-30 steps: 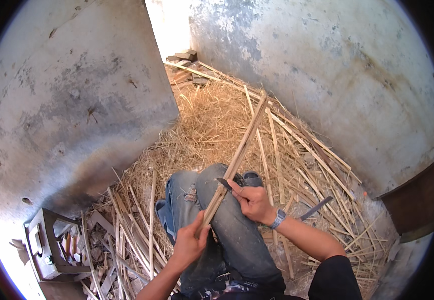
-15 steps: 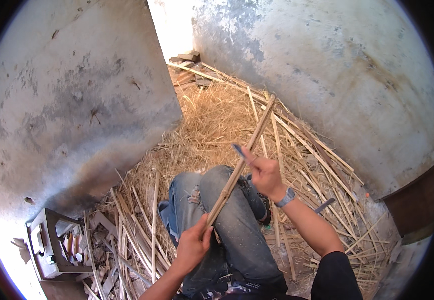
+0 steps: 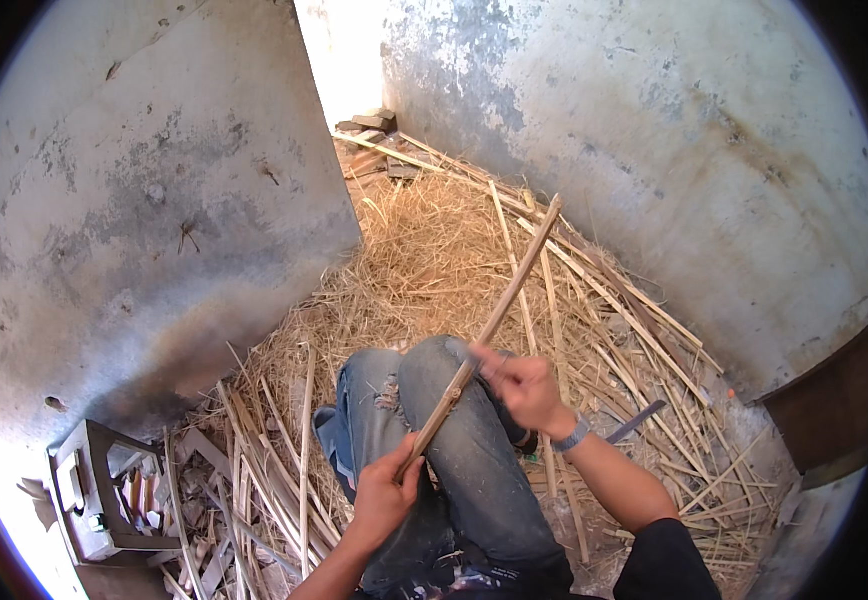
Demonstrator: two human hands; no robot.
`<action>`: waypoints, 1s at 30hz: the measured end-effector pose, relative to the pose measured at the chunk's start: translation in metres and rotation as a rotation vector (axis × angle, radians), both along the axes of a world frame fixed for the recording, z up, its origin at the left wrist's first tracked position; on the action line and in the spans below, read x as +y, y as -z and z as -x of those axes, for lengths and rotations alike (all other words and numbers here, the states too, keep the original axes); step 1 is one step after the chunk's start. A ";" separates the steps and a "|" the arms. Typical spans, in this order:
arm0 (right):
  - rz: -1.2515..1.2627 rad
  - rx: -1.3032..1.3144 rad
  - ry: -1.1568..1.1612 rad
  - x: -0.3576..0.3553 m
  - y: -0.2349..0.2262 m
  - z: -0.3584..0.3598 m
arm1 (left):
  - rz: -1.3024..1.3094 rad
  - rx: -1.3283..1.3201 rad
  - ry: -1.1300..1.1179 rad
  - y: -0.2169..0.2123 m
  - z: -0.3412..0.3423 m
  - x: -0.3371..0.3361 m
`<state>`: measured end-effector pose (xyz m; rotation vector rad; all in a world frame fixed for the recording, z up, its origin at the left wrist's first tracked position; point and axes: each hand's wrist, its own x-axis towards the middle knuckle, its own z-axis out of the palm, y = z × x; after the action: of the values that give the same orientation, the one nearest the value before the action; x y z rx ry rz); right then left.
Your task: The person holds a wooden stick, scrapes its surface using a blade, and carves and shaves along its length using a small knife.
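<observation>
A long, thin bamboo strip (image 3: 514, 285) slants up and away across my thighs, its far end raised over the straw. My left hand (image 3: 386, 489) is closed around its near end, above my lap. Farther along the strip, my right hand (image 3: 528, 392) is closed on a small knife (image 3: 475, 357). The knife's grey blade meets the strip and is blurred by motion; its handle is hidden in my fist. A dark, flat, blade-like strip (image 3: 637, 422) shows beyond my right forearm; its lower end is hidden.
Straw-like shavings (image 3: 419, 235) cover the floor ahead. Split bamboo strips (image 3: 634, 300) lie along the right wall (image 3: 654, 130), with more at my left. A box-like frame (image 3: 104, 495) holding scraps stands at lower left. Bricks (image 3: 369, 122) sit by the bright gap between the walls.
My right hand has moved down along the bamboo strip, toward my left hand, with the knife. My left hand keeps its hold almost in place.
</observation>
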<state>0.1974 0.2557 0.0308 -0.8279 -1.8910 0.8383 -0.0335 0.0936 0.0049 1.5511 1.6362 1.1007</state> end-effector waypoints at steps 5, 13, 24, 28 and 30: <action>-0.240 -0.123 0.384 0.056 -0.021 -0.027 | -0.071 0.200 -0.005 -0.006 -0.010 -0.004; -0.307 -0.227 0.231 0.025 -0.003 -0.004 | -0.041 0.303 -0.027 -0.015 -0.021 -0.007; -0.191 -0.317 -0.029 -0.050 0.015 0.007 | -0.094 0.116 -0.043 -0.005 -0.025 -0.003; -0.305 -0.156 0.240 0.001 0.013 -0.004 | -0.103 0.169 -0.028 -0.003 -0.021 -0.008; -0.151 -0.229 0.352 0.044 -0.004 -0.023 | -0.112 0.164 -0.024 -0.001 -0.016 -0.012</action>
<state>0.2200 0.3000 0.0343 -1.1574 -1.8987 0.3935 -0.0172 0.0817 0.0060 1.7379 1.7298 1.1198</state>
